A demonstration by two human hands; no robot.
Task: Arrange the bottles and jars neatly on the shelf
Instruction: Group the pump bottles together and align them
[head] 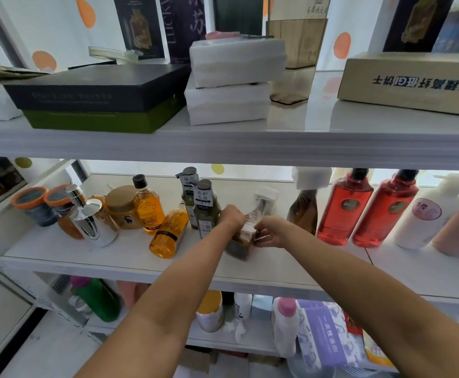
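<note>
Brown bottle [242, 242] tilted on middle shelf [130, 259], between both hands. Left hand [232, 217] grips its left side; right hand [270, 232] pinches its right side. Green pump bottles [205, 211] just left of left hand.

White shelving [222, 148] (brightly backlit), orange-dotted wall [59, 28] behind.

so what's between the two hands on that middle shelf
A tilted clear bottle of brown liquid. The left hand and right hand grip it from either side, as the head view shows.
</note>
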